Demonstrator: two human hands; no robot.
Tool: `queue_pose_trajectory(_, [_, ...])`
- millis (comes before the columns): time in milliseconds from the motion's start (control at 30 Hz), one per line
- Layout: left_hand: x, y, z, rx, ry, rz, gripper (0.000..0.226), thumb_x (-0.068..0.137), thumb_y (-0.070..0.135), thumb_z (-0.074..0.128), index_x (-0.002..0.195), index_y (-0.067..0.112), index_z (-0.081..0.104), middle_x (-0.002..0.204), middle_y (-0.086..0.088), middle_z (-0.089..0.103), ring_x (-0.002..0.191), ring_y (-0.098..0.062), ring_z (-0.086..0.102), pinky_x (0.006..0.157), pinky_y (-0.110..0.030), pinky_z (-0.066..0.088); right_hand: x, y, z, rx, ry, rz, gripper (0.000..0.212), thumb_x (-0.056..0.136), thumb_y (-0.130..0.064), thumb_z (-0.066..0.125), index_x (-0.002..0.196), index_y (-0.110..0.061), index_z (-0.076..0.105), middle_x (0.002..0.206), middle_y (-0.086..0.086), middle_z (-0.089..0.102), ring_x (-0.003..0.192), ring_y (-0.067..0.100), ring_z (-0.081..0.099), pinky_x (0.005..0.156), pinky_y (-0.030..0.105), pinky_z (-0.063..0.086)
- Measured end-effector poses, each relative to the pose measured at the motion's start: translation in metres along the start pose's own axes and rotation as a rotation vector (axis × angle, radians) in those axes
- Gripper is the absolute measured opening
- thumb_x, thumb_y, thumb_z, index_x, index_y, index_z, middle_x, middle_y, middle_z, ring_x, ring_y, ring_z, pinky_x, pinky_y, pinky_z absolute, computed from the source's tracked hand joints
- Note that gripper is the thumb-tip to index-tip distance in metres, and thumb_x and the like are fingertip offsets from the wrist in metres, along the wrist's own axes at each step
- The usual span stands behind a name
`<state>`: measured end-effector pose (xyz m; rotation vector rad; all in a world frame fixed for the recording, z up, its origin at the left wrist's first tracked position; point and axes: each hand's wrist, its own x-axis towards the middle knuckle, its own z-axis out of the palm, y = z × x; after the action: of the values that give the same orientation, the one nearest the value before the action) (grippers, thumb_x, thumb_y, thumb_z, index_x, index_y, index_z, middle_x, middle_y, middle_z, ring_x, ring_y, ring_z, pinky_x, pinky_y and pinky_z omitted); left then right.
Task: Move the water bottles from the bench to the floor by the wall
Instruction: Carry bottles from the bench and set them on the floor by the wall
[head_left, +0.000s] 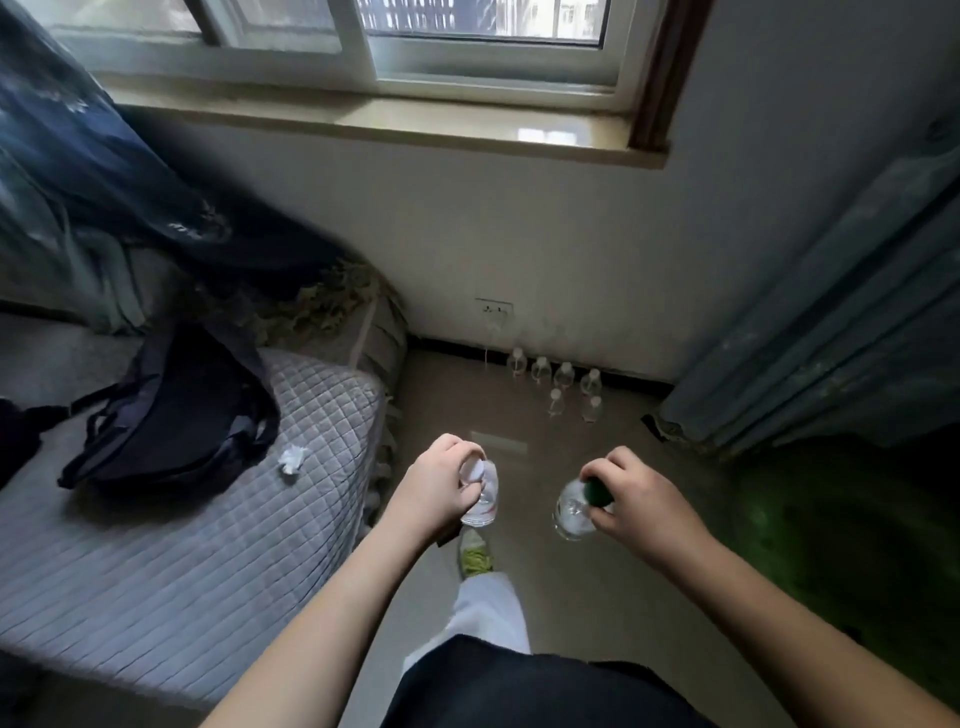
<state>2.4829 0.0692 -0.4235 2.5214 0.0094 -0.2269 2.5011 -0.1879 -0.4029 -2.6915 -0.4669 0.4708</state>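
While both hands hold bottles, a backpack (171, 410) lies on the bench (208, 545).

I see a dark backpack (171, 410) at nine o'clock, crumpled tissue (292, 459) just beside it, and a window (363, 41) at twelve.

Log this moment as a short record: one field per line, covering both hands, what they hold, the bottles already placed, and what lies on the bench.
left hand: left hand grips a white-capped bottle near its top
right hand: right hand grips a green-capped bottle by its cap
placed bottles: six clear bottles stand upright on the floor by the wall, under the window sill
bench: quilted grey bench carries a dark backpack and a crumpled tissue; no bottles visible on it
wall: outlet above the bottles
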Motion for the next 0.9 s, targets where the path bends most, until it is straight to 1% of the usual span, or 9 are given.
queue_pose_trajectory(133, [0.06,-0.034,-0.011,0.029,-0.076,0.049,0.031,0.074,0.016,0.063,0.105,0.021,0.062,0.107,0.005,0.058,0.096,-0.017,0.059,0.082,-0.03,0.048,0.067,-0.012,0.008,0.023,-0.047,0.036,0.031,0.077,-0.026,0.067,0.107,-0.027,0.059,0.104,-0.005,0.049,0.088,0.016,0.057,0.068,0.029,0.048])
queue_pose_trajectory(233, [0.103,-0.055,-0.02,0.049,-0.125,0.115,0.032,0.075,0.015,0.062,0.106,0.022,0.061,0.108,0.006,0.057,0.096,-0.015,0.059,0.082,-0.026,0.048,0.115,-0.019,0.012,0.073,-0.058,0.078,0.032,0.075,-0.023,0.069,0.106,-0.026,0.061,0.104,-0.004,0.051,0.09,0.017,0.059,0.069,0.026,0.045])
queue_pose_trajectory(333, [0.148,-0.07,-0.025,0.07,-0.144,0.162,0.034,0.073,0.011,0.063,0.106,0.022,0.062,0.105,0.004,0.058,0.094,-0.016,0.06,0.08,-0.023,0.046,0.154,-0.021,0.012,0.095,-0.05,0.113,0.032,0.074,-0.019,0.07,0.104,-0.025,0.06,0.101,-0.003,0.05,0.089,0.018,0.057,0.066,0.025,0.042])
queue_pose_trajectory(400, [0.18,-0.077,-0.025,0.08,-0.156,0.171,0.035,0.072,0.01,0.064,0.104,0.021,0.063,0.103,0.003,0.059,0.091,-0.018,0.061,0.077,-0.025,0.047,0.177,-0.018,0.011,0.114,-0.031,0.145,0.032,0.074,-0.018,0.069,0.103,-0.024,0.059,0.1,-0.003,0.049,0.089,0.018,0.056,0.065,0.026,0.043])
queue_pose_trajectory(467, [0.21,-0.083,-0.019,0.086,-0.174,0.168,0.034,0.071,0.011,0.064,0.103,0.02,0.062,0.102,0.002,0.058,0.089,-0.02,0.062,0.075,-0.03,0.051,0.2,-0.011,0.013,0.123,-0.017,0.191,0.031,0.075,-0.018,0.067,0.104,-0.023,0.059,0.101,-0.002,0.049,0.09,0.018,0.056,0.068,0.027,0.045])
queue_pose_trajectory(567, [0.253,-0.099,0.004,0.084,-0.181,0.154,0.032,0.071,0.01,0.065,0.101,0.021,0.061,0.1,0.002,0.058,0.085,-0.021,0.062,0.071,-0.031,0.052,0.241,0.008,0.027,0.128,-0.013,0.22,0.031,0.076,-0.019,0.068,0.105,-0.02,0.06,0.102,0.0,0.049,0.09,0.02,0.055,0.071,0.027,0.043])
queue_pose_trajectory(700, [0.301,-0.129,0.047,0.081,-0.173,0.1,0.031,0.073,0.01,0.065,0.101,0.021,0.061,0.1,0.002,0.058,0.084,-0.02,0.062,0.069,-0.031,0.052,0.302,0.04,0.066,0.169,-0.07,0.215,0.029,0.076,-0.024,0.069,0.104,-0.021,0.059,0.102,-0.001,0.048,0.088,0.021,0.056,0.072,0.028,0.043])
queue_pose_trajectory(800, [0.329,-0.153,0.084,0.089,-0.169,0.018,0.028,0.074,0.011,0.065,0.101,0.017,0.061,0.102,0.001,0.057,0.083,-0.021,0.061,0.068,-0.03,0.05,0.345,0.067,0.101,0.161,-0.132,0.21,0.029,0.078,-0.025,0.068,0.106,-0.022,0.058,0.105,0.0,0.048,0.092,0.023,0.057,0.075,0.027,0.042])
queue_pose_trajectory(900, [0.351,-0.178,0.122,0.079,-0.159,-0.031,0.03,0.073,0.009,0.066,0.102,0.015,0.062,0.105,0.0,0.057,0.086,-0.022,0.062,0.071,-0.029,0.049,0.386,0.094,0.132,0.146,-0.163,0.202,0.033,0.08,-0.026,0.067,0.111,-0.024,0.058,0.111,-0.001,0.048,0.098,0.022,0.057,0.082,0.03,0.047])
